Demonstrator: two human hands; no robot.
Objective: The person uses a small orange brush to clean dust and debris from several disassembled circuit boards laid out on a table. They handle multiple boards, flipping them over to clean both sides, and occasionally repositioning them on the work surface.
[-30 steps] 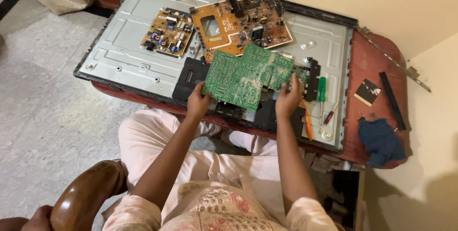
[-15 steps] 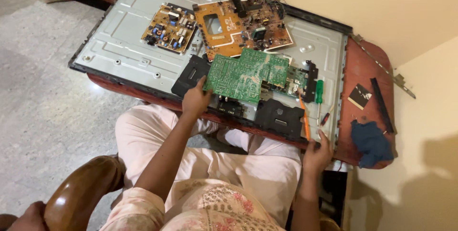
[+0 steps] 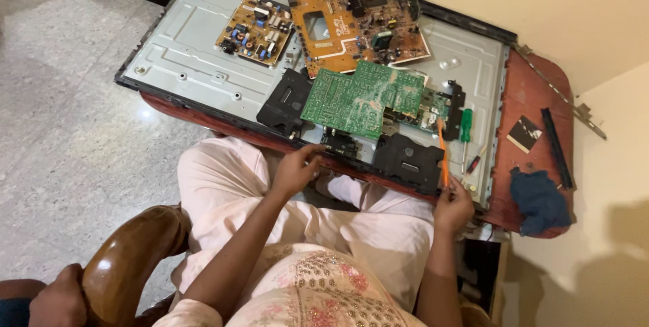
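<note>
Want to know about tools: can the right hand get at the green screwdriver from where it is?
Probably yes. The right hand sits just below the green screwdriver, with only the orange tool beside it.

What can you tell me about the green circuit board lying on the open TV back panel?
The green circuit board is flat and stepped in outline, its solder side up, speckled with fine pale traces and joints. It lies level on the grey metal back panel, its upper edge overlapping the orange-brown board and its right side covering a smaller populated board. Black plastic covers sit at its lower left and lower right. Neither hand touches it; the left hand hovers just below it.
</note>
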